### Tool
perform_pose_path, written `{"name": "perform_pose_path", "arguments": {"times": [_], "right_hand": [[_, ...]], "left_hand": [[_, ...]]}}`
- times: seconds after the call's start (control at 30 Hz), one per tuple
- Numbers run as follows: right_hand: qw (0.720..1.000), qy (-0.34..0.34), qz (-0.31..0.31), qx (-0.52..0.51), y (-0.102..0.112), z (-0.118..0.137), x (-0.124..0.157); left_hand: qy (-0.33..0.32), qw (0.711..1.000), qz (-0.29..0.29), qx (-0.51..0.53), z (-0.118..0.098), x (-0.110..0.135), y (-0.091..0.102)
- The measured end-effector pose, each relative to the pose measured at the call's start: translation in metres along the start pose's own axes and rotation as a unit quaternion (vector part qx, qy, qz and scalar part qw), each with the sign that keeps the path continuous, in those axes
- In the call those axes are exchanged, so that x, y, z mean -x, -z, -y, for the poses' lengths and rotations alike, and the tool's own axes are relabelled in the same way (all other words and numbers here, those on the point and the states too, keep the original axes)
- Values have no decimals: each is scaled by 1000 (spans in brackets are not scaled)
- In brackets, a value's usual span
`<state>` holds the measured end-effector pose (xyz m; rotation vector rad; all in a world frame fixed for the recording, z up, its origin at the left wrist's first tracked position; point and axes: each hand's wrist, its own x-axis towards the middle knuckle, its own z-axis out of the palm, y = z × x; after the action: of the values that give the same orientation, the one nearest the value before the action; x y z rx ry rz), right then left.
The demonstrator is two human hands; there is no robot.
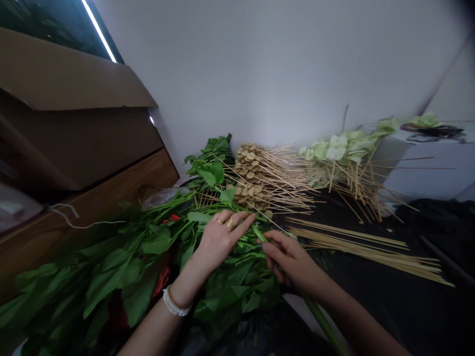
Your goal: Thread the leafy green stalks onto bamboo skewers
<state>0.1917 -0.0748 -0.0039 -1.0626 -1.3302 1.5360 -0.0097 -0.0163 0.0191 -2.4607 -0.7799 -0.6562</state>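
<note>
My right hand pinches a green leafy-vegetable stem between thumb and fingers. My left hand, with gold rings and a white beaded bracelet, closes over the upper end of the same stem; its thumb is hidden beneath. A thin wooden skewer slants just past the fingertips. Under and around both hands lie cut leafy greens. A larger heap of long-stemmed greens spreads to the left. A longer green stalk runs below my right forearm.
Skewered pale round slices are stacked near the wall, with bundled greens beside them. Skewered light-green leaves stand farther right. Loose bamboo skewers lie on the black surface. A cardboard box is at the left.
</note>
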Motion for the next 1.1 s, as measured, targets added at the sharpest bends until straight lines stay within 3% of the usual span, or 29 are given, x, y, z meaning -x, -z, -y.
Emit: {"name": "perform_pose_path", "arguments": {"times": [0.2,0.4,0.47,0.57,0.63,0.7,0.8,0.93,1.03,1.1], "right_hand": [[1000,-5,15,1,3,-3,0],[997,4,73,-38,1,6,4],[994,8,88,-59,4,12,7],[994,2,81,-79,16,19,9],[994,22,35,-99,27,22,7],[991,68,-38,-106,36,23,3],[980,130,-148,-22,44,24,-1],[946,196,-245,80,46,29,3],[923,216,-308,78,51,39,16],[911,222,-339,78,57,49,28]], "left_hand": [[-7,1000,29,8,5,0,-4],[33,996,-31,79,-5,-9,-2],[74,987,-57,133,-3,-11,0],[206,950,-145,187,16,-8,6],[288,918,-219,161,32,-2,11],[300,910,-265,107,42,2,15],[225,930,-285,54,38,4,18],[98,937,-324,92,20,8,20],[76,920,-374,93,13,12,25],[72,929,-353,82,10,12,30]]}}
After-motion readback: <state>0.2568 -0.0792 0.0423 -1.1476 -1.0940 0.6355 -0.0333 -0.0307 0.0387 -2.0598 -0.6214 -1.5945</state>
